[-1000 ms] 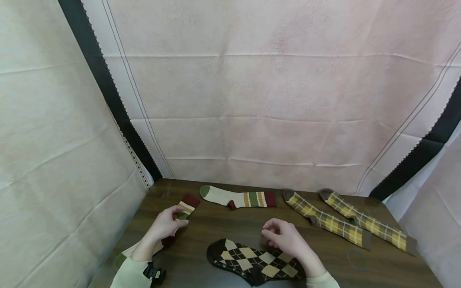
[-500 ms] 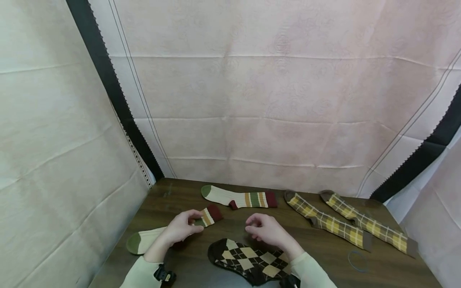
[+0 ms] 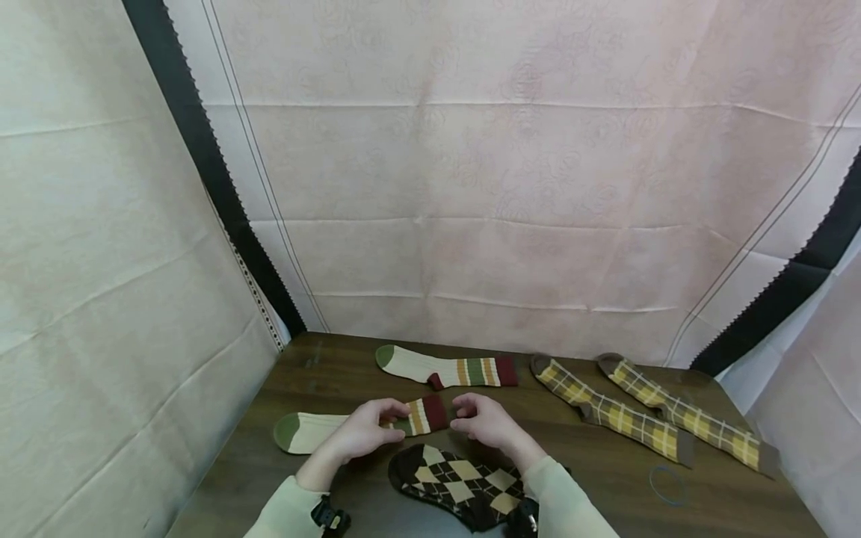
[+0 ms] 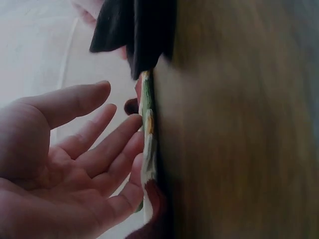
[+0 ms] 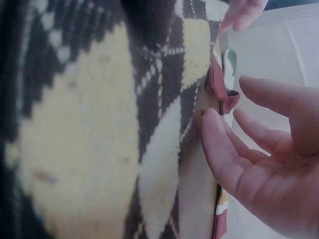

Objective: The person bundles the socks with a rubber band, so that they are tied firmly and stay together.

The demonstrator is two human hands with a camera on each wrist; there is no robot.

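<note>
A cream sock point(image 3: 316, 431) with a green toe, coloured stripes and a burgundy cuff lies in the head view's left middle. My left hand point(image 3: 366, 430) rests on its striped part; in the left wrist view the fingertips touch the sock's edge point(image 4: 148, 159), the thumb standing apart. Beside the burgundy cuff hovers my right hand point(image 3: 491, 427), fingers loosely bent and holding nothing; contact with the cuff cannot be told. Below the right hand are dark argyle socks point(image 3: 464, 486), partly hidden by the right wrist, and large in the right wrist view. Farther back lies a matching cream sock point(image 3: 417, 366).
Two yellow plaid socks point(image 3: 615, 415) point(image 3: 699, 422) lie slanted on the right side of the wooden table point(image 3: 592, 486). Near them is a thin blue ring point(image 3: 668, 486). Pale cloth walls point(image 3: 471, 187) enclose the table at the back and sides.
My left hand has slid the cream sock rightward and straightened it below its match. My right hand has moved left, to the sock's cuff. The plaid and argyle socks have stayed put.
</note>
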